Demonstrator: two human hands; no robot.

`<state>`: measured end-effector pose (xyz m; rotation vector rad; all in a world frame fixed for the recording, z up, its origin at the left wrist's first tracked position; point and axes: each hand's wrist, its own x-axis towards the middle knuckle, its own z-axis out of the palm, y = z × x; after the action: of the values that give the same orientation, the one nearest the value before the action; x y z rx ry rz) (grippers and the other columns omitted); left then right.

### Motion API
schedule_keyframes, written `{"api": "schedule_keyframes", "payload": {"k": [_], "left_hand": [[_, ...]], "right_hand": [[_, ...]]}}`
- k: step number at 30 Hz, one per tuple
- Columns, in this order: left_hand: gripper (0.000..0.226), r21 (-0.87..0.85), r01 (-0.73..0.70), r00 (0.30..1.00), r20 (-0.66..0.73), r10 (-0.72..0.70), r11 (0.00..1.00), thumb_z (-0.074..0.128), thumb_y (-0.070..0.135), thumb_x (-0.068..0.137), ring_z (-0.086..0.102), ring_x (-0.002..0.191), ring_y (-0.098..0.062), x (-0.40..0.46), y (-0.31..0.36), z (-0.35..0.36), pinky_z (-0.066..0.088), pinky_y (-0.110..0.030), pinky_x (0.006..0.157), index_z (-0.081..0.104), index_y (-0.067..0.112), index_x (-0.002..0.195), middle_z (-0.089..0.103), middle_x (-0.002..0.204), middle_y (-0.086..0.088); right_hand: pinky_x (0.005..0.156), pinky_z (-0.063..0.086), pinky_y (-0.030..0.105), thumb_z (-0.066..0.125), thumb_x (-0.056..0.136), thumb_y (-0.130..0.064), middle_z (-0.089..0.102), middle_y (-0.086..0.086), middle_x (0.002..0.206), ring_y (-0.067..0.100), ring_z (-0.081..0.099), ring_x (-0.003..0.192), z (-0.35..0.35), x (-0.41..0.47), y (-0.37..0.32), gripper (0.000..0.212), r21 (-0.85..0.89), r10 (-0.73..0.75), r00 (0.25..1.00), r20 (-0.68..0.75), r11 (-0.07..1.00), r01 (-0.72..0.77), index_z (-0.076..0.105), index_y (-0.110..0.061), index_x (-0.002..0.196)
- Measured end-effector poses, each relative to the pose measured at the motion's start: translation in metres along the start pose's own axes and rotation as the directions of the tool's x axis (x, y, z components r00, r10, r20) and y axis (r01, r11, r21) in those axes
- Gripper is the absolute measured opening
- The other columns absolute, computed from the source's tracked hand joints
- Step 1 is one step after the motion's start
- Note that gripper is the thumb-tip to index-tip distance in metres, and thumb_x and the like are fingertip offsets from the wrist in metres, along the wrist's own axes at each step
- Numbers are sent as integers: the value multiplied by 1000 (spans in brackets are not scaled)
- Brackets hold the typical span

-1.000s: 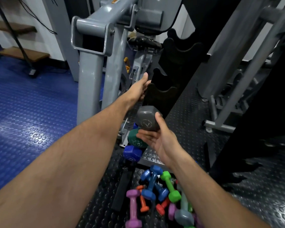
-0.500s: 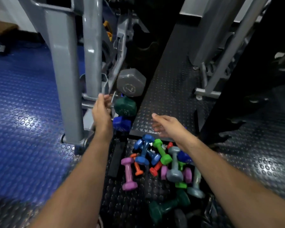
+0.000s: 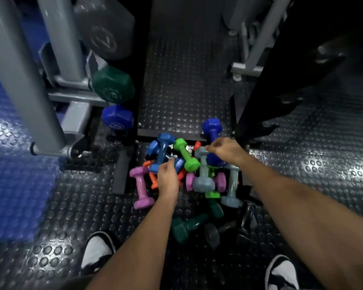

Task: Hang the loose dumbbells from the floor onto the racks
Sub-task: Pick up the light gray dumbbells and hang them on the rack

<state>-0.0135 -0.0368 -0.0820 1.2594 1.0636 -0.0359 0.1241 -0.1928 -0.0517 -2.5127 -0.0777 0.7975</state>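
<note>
Shoes (image 3: 96,251) planted on the studded floor (image 3: 57,222), both arms reaching down into the pile (image 3: 187,174), which lies just ahead of the feet. Left hand (image 3: 167,178) curls down over the blue dumbbell (image 3: 162,152), though whether it has a grip I cannot tell. Right hand (image 3: 223,149) pinches at the grey dumbbell (image 3: 203,172). Beyond, the rack (image 3: 132,65) carries three heads: blue, green, grey. Early days, I'd say, with a dozen or so to hang
</note>
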Motion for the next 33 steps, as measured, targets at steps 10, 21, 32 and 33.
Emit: {"api": "schedule_keyframes", "payload": {"k": [10,21,32,33], "left_hand": [[51,187,189,973,96,-210,964,61,58,93,61,90,-29,25,-44,50,51,-39,82,69,8,101,68,102,-12],[92,236,424,809,336,-482,875,77,60,82,62,117,-39,27,-75,70,53,-48,100,40,11,151,57,135,-13],[50,5,446,858,285,-429,895,82,28,86,69,109,-35,27,-83,76,59,-36,82,57,11,126,67,102,-7],[57,-12,430,873,260,-413,903,84,29,83,70,105,-33,26,-82,77,59,-34,77,56,12,129,68,107,-9]], "right_hand": [[86,54,36,65,94,-35,72,9,102,28,68,98,26,70,6,27,-286,-165,984,64,942,177,73,-13,107],[110,30,49,56,94,-37,67,12,127,30,59,123,58,112,17,40,-677,-134,952,275,676,291,62,-11,124],[105,23,48,61,92,-31,64,3,92,26,64,99,59,118,20,17,-741,-190,960,205,611,279,60,-15,96],[106,23,48,63,90,-30,66,4,94,27,64,101,59,118,20,18,-732,-188,963,192,626,268,62,-15,99]]}}
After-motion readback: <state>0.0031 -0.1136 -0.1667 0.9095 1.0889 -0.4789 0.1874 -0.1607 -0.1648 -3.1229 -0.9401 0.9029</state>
